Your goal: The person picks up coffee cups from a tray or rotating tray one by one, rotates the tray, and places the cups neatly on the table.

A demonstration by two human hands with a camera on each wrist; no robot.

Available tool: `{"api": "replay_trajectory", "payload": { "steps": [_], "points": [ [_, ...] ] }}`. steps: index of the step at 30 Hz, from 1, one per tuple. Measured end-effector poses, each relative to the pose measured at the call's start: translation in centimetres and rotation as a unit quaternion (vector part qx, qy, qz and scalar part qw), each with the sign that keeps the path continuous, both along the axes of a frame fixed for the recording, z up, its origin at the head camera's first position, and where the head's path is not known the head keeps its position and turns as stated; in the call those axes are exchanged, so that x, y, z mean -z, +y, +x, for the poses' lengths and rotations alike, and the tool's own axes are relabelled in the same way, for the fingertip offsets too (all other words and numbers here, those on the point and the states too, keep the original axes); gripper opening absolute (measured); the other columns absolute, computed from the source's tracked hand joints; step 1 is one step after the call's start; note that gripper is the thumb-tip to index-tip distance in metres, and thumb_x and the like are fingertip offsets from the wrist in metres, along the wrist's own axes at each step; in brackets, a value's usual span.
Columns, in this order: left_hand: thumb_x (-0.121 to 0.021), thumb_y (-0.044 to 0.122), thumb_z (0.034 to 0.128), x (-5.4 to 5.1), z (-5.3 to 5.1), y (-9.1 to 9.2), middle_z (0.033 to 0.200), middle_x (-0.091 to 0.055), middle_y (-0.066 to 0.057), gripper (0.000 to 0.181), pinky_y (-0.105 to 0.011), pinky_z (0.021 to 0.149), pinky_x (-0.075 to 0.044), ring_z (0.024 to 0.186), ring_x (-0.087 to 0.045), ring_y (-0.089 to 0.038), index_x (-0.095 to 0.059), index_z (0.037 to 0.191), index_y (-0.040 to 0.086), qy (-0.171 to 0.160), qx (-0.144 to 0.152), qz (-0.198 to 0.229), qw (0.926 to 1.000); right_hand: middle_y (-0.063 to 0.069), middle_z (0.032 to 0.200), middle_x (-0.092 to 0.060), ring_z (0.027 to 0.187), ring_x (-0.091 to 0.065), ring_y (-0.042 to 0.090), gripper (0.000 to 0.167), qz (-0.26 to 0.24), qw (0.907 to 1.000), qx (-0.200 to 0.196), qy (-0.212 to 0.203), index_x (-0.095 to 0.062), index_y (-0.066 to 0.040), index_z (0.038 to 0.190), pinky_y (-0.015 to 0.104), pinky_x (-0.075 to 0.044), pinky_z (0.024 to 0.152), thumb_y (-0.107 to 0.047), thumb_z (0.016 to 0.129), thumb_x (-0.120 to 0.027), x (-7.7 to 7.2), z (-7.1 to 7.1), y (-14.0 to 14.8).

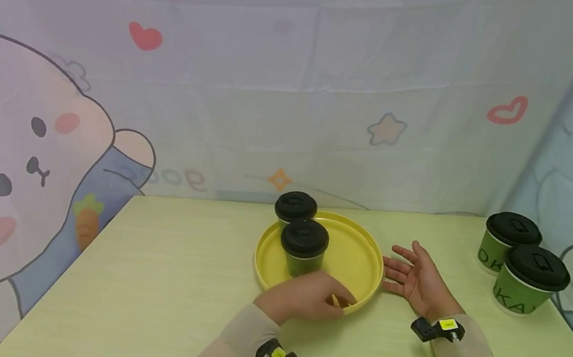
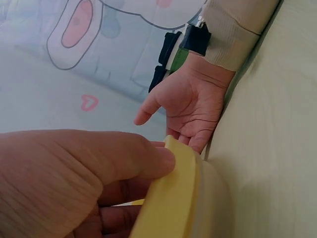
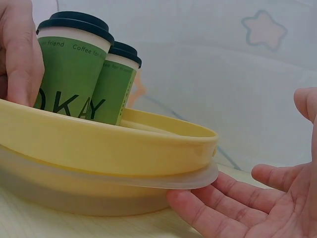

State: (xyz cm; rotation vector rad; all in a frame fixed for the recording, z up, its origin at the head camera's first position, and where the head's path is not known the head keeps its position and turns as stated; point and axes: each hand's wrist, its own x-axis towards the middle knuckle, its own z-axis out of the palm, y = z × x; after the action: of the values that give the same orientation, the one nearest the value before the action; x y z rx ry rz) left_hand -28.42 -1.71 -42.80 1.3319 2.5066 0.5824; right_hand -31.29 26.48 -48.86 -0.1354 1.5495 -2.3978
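A round yellow tray [image 1: 350, 252] with a raised rim stands on a whitish translucent base [image 3: 119, 198], seen in the right wrist view. Two green paper coffee cups with black lids, a nearer cup [image 1: 305, 250] and a farther cup [image 1: 296, 205], stand upright on the tray's left side. My left hand [image 1: 305, 298] pinches the near rim, its thumb [image 2: 131, 156] outside and its fingers inside. At the right of the tray, my right hand [image 1: 419, 281] lies palm up with spread fingers, their tips at the edge of the base.
Two more lidded green cups stand at the table's right side, a back cup [image 1: 492, 254] and a front cup [image 1: 520, 292]. A printed cloth [image 1: 251, 116] hangs behind the pale table [image 1: 144, 281] and along its right side.
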Motion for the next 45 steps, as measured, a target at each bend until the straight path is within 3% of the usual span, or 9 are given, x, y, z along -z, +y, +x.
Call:
{"api": "replay_trajectory", "payload": {
  "steps": [16, 27, 34, 40, 45],
  "points": [
    [-0.070, 0.010, 0.0928, -1.1, -0.2, -1.7, 0.108, -0.073, 0.014, 0.027, -0.014, 0.085, -0.049, 0.094, -0.063, 0.002, -0.077, 0.117, 0.018, -0.053, -0.005, -0.030, 0.9981, 0.007, 0.122, -0.068, 0.109, -0.068, 0.022, 0.085, -0.018, 0.9998, -0.013, 0.001, -0.004, 0.000, 0.160, 0.043, -0.058, 0.091, -0.057, 0.106, -0.034, 0.1, 0.0, 0.0],
    [-0.070, 0.002, 0.0892, -1.7, -0.2, -2.5, 0.107, -0.073, 0.011, 0.029, -0.014, 0.085, -0.049, 0.096, -0.063, 0.001, -0.077, 0.115, 0.015, -0.077, -0.013, -0.036, 0.9963, 0.007, 0.121, -0.069, 0.108, -0.069, 0.023, 0.084, -0.021, 0.9997, -0.015, 0.002, -0.004, 0.000, 0.160, 0.043, -0.058, 0.090, -0.057, 0.106, -0.034, 0.1, -0.1, 0.0],
    [-0.071, 0.003, 0.0885, -2.0, 0.0, -2.7, 0.106, -0.073, 0.011, 0.029, -0.015, 0.086, -0.049, 0.097, -0.063, 0.000, -0.078, 0.114, 0.016, -0.077, -0.025, -0.048, 0.9955, 0.007, 0.122, -0.068, 0.109, -0.069, 0.022, 0.084, -0.018, 0.9997, -0.013, 0.005, -0.004, 0.001, 0.160, 0.043, -0.058, 0.091, -0.057, 0.106, -0.034, 0.2, 0.0, 0.0],
    [-0.073, 0.015, 0.0924, -2.5, 0.4, -2.6, 0.111, -0.073, 0.006, 0.028, -0.016, 0.087, -0.048, 0.100, -0.064, -0.003, -0.075, 0.120, 0.014, -0.064, -0.044, -0.070, 0.9945, 0.006, 0.121, -0.069, 0.109, -0.069, 0.021, 0.083, -0.016, 0.9998, -0.011, 0.002, -0.004, 0.000, 0.160, 0.043, -0.057, 0.092, -0.056, 0.107, -0.033, 0.1, 0.0, 0.0],
    [-0.069, 0.023, 0.0960, -2.0, 0.3, -2.0, 0.123, -0.070, 0.004, 0.038, -0.019, 0.093, -0.049, 0.108, -0.065, -0.006, -0.068, 0.132, 0.012, -0.047, -0.055, -0.041, 0.9965, 0.005, 0.120, -0.069, 0.107, -0.069, 0.021, 0.083, -0.012, 0.9999, -0.008, -0.002, -0.005, 0.000, 0.160, 0.042, -0.057, 0.092, -0.057, 0.106, -0.033, 0.0, 0.0, -0.2]
  ]
}}
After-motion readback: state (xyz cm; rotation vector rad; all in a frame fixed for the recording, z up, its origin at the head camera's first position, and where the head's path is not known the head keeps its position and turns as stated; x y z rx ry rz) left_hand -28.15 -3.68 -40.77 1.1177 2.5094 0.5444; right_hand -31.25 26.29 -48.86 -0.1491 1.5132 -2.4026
